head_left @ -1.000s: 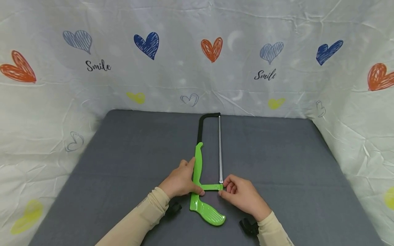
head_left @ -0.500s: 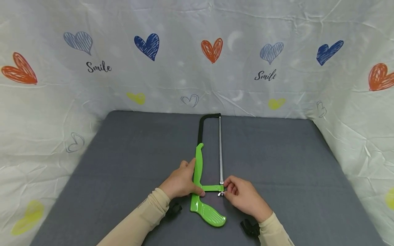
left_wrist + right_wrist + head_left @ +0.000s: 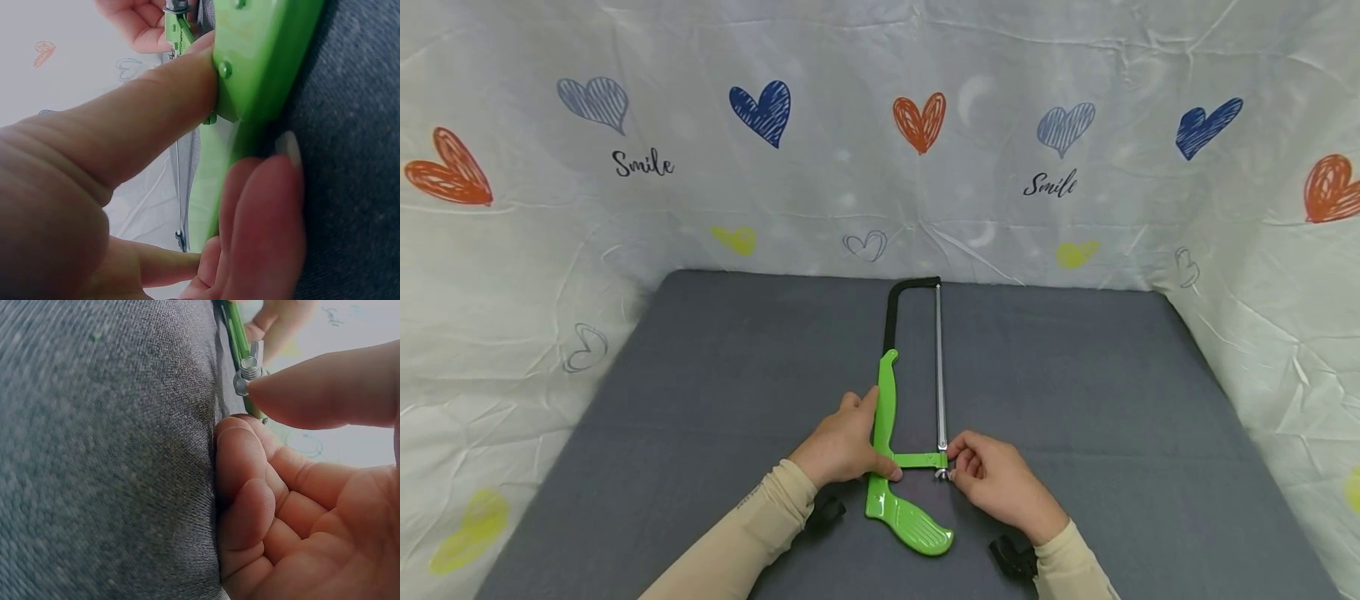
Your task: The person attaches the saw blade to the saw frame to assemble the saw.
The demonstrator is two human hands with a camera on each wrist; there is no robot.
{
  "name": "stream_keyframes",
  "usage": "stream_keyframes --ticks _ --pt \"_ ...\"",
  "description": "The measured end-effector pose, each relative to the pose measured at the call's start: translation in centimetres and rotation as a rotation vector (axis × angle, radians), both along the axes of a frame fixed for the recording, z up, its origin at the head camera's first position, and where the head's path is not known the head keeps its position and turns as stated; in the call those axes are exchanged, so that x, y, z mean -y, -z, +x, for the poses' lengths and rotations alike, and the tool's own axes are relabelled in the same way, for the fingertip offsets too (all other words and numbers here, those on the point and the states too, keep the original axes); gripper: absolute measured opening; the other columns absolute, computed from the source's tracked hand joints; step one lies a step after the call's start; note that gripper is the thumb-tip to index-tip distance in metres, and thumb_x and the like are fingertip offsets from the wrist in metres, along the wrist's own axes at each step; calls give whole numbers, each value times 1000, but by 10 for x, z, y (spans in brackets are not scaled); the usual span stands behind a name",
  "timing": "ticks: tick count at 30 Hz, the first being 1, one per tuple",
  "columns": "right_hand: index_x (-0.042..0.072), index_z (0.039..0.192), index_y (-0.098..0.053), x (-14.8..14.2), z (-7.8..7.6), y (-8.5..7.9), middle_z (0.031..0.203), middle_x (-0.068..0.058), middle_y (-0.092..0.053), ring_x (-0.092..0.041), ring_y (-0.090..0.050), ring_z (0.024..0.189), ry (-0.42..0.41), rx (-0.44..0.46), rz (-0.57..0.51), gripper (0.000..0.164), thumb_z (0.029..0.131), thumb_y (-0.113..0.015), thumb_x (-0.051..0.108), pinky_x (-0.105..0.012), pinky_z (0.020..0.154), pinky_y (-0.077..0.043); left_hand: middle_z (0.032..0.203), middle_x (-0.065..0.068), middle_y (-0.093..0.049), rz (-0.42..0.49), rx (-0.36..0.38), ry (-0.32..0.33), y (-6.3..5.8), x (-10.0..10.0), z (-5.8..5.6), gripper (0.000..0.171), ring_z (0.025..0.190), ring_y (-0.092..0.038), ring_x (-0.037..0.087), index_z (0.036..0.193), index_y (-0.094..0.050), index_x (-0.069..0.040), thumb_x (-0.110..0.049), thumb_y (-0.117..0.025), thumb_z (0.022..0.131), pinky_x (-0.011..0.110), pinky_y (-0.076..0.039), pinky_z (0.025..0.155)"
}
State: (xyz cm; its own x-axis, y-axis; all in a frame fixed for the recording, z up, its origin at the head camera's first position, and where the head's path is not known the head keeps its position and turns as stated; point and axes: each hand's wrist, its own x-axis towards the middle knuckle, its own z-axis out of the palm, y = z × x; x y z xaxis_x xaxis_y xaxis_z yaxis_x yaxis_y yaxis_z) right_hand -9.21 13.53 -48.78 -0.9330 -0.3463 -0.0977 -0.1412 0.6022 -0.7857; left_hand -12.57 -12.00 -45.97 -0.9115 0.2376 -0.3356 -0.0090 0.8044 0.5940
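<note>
A hacksaw with a bright green handle (image 3: 917, 527) and a black bent front frame (image 3: 891, 321) lies on the grey cloth, pointing away from me. Its thin silvery blade (image 3: 940, 367) runs along the right side to a green crossbar (image 3: 917, 460). My left hand (image 3: 844, 443) holds the green body, thumb on one side by the crossbar and fingers along the other. At the crossbar's end sits a metal wing nut (image 3: 251, 367). The thumb (image 3: 312, 387) of my right hand (image 3: 1000, 483) presses on it, with the forefinger bent against the bar's end and the other fingers curled.
The grey cloth-covered table (image 3: 760, 350) spreads around the saw. White sheeting (image 3: 820, 192) printed with hearts and "Smile" stands behind and on both sides. Dark wrist-worn devices (image 3: 1013, 557) show below my wrists.
The wing nut, covered by my right thumb a second ago, now shows, its wings at another angle. My right thumb has shifted slightly right; the left hand keeps its hold on the hacksaw.
</note>
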Motion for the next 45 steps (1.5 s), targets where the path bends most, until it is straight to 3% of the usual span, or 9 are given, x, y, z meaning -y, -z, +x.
stream_keyframes --ticks 35,45 --pt "14 100 -70 1 1 1 79 7 -59 -2 -53 67 7 -26 33 16 93 -82 8 -22 63 -46 137 23 -50 15 -13 18 1 0 -1 137 85 -62 26 173 -20 -3 -36 -104 71 42 -57 79" --pt "14 102 -71 0 1 1 82 6 -61 -4 -55 70 11 -6 29 11 93 -75 9 -23 65 -47 137 23 -51 12 -18 19 2 0 -1 137 84 -62 27 173 -20 -3 -37 -104 71 42 -56 78"
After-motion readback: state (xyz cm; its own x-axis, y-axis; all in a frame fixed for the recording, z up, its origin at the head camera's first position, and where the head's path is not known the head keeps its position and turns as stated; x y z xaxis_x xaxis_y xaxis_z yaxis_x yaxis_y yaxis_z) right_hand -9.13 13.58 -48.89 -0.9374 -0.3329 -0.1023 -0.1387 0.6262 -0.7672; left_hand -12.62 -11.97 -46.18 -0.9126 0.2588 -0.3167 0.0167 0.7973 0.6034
